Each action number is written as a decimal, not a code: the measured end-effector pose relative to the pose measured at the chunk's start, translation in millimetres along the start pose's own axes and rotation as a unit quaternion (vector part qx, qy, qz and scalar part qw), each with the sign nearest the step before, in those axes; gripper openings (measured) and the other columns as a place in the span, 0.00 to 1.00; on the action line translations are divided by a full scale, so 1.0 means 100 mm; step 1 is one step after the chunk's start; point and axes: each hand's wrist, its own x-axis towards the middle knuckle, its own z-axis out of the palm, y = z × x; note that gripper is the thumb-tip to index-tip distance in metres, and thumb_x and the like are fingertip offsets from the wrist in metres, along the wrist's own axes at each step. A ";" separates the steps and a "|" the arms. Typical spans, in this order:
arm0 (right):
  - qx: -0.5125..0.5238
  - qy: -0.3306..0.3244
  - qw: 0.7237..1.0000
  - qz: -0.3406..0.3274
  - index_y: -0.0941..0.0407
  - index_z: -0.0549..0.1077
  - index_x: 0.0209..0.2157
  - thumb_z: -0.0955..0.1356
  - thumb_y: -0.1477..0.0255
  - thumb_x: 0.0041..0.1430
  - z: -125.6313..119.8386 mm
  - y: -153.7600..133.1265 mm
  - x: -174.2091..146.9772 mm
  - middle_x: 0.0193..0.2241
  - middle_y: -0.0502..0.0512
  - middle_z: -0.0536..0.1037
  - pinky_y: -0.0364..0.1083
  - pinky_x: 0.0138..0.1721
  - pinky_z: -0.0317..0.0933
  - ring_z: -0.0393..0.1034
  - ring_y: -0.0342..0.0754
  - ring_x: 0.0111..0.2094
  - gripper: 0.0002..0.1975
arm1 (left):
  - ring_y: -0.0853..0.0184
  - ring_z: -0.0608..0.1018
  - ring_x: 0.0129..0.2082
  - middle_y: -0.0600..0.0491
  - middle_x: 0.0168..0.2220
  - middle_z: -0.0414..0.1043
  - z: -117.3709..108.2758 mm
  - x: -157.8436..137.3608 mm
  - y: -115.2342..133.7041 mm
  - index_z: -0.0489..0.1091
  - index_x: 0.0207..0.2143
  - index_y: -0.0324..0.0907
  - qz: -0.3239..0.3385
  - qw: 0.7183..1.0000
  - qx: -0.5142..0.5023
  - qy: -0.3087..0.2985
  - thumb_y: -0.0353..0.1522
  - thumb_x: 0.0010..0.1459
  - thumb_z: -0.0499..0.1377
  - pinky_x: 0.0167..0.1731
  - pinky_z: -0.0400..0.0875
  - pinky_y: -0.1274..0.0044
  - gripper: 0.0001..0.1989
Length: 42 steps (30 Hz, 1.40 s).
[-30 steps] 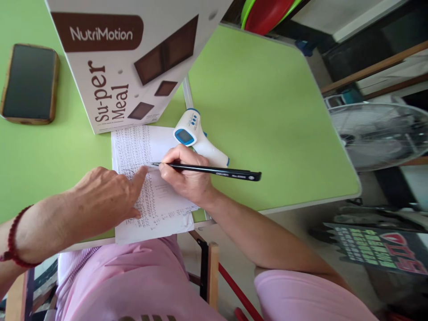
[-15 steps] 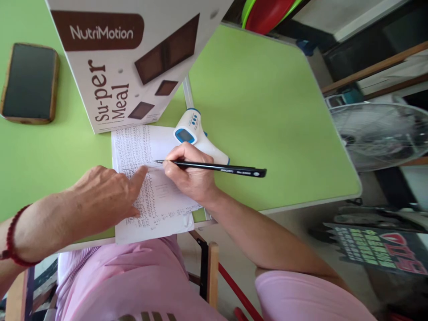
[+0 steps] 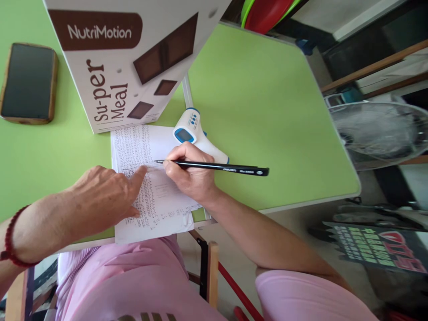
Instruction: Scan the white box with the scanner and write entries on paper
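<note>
Sheets of paper (image 3: pixel 163 139) covered with rows of small handwriting lie at the table's near edge. My right hand (image 3: pixel 197 185) grips a black pen (image 3: pixel 234 168), its tip at the writing. Resting on the left part of the sheets is my left hand (image 3: pixel 100 194), index finger stretched toward the pen tip and thumb apart; its other fingers are partly hidden. Just beyond my right hand lies a white and blue infrared thermometer (image 3: pixel 187 125), its lower part partly behind that hand. A white NutriMotion box (image 3: pixel 117 53) stands upright behind the sheets.
A phone in a wooden-edged case (image 3: pixel 29 82) lies on the green table (image 3: pixel 267 120) at the left. Off the right edge are a fan (image 3: pixel 384 133) and a printed sign (image 3: pixel 377 245). Green and red basins (image 3: pixel 269 13) sit past the far edge.
The pen's rear end has swung slightly away from me and to the right. My left hand stays in place on the sheets.
</note>
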 end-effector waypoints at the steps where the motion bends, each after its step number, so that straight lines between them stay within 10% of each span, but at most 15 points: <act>1: 0.001 0.002 1.000 0.001 0.55 0.65 0.26 0.67 0.74 0.57 0.00 0.00 0.00 0.19 0.44 0.71 0.39 0.21 0.58 0.62 0.38 0.19 0.07 | 0.63 0.69 0.16 0.58 0.19 0.60 0.00 0.00 0.00 0.60 0.59 0.31 -0.001 1.000 -0.005 -0.005 0.36 0.63 0.61 0.19 0.41 0.74 0.27; 31: 0.005 0.007 1.000 -0.008 0.55 0.66 0.28 0.68 0.74 0.58 0.00 0.01 -0.02 0.20 0.44 0.71 0.40 0.21 0.58 0.62 0.38 0.19 0.07 | 0.61 0.71 0.17 0.55 0.20 0.64 -0.04 0.01 -0.01 0.59 0.60 0.33 -0.015 0.999 -0.024 -0.037 0.35 0.65 0.59 0.20 0.54 0.75 0.26; 42: -0.223 -0.039 0.951 -0.212 0.54 0.71 0.49 0.62 0.82 0.65 -0.13 0.13 0.02 0.37 0.56 0.76 0.47 0.38 0.70 0.72 0.47 0.37 0.15 | 0.56 0.78 0.26 0.46 0.27 0.73 -0.17 0.01 0.02 0.57 0.64 0.31 -0.025 0.997 -0.008 -0.070 0.37 0.66 0.59 0.25 0.63 0.74 0.30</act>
